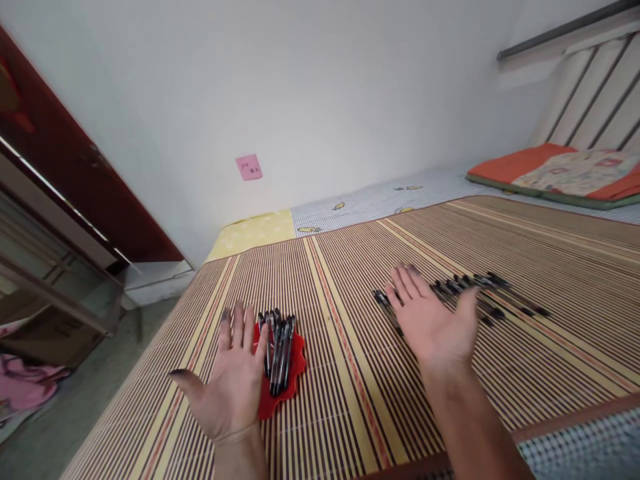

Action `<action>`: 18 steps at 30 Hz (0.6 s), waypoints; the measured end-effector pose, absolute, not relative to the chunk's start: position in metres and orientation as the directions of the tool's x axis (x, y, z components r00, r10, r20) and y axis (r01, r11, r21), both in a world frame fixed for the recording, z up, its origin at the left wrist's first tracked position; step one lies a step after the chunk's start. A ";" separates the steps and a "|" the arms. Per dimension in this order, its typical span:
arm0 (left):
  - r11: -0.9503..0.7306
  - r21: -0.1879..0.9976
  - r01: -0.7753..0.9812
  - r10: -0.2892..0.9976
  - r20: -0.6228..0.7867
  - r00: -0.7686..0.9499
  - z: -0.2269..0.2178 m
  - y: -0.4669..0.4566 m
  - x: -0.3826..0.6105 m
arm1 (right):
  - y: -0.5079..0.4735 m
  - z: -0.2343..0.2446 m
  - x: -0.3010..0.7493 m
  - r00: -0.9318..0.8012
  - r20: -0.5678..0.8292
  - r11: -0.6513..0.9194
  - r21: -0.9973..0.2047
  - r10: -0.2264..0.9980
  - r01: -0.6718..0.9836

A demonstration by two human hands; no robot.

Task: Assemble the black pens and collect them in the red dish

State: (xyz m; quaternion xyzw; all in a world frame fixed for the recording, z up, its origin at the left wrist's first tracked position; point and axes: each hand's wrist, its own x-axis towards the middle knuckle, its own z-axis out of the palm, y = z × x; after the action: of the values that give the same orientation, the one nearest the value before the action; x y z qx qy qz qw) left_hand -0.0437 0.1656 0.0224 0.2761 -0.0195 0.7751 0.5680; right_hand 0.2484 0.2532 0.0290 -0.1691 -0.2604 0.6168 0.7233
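Observation:
Both palms face up with nothing in them. My left hand point(233, 383) is open, thumb out to the left, and covers the left part of a red wavy-edged dish point(299, 360). Several black pens with clear barrels point(281, 353) lie bunched on that dish, beside my little finger. To the right, my right hand point(435, 323) is open too, its thumb spread to the right. Around it, more black pens point(505, 293) lie in a loose row on the striped mat, partly hidden behind the palm and fingers.
A striped bamboo mat point(345, 407) covers the bed. Folded orange and floral bedding point(560, 173) lies at the far right, near a white radiator point(595, 93). A pink note point(249, 167) is stuck to the wall. Left of the bed are the floor point(135, 347) and a dark red door point(75, 140).

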 end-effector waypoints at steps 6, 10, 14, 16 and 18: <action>-0.302 0.245 -0.921 0.854 0.499 -0.147 0.018 0.160 -0.065 | 0.238 0.044 0.244 -0.256 0.165 -0.106 -0.607 0.953 -0.788; -0.318 0.247 -0.915 0.866 0.469 -0.175 0.017 0.158 -0.069 | 0.233 0.045 0.240 -0.424 0.227 -0.194 -0.639 0.877 -0.745; -0.325 0.265 -0.908 0.874 0.452 -0.181 0.017 0.161 -0.062 | 0.236 0.045 0.233 -0.510 0.200 -0.261 -0.674 0.837 -0.691; -0.339 0.282 -0.898 0.875 0.445 -0.190 0.018 0.162 -0.053 | 0.238 0.045 0.230 -0.532 0.188 -0.283 -0.678 0.825 -0.678; -0.340 0.314 -0.886 0.875 0.451 -0.177 0.018 0.163 -0.043 | 0.239 0.044 0.227 -0.541 0.190 -0.291 -0.676 0.819 -0.677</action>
State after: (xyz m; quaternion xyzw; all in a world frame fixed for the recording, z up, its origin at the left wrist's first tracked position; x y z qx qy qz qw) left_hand -0.0428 0.1626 0.0179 0.2864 -0.0099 0.7669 0.5742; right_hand 0.2273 0.2387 0.0439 -0.0968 -0.3670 0.7975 0.4690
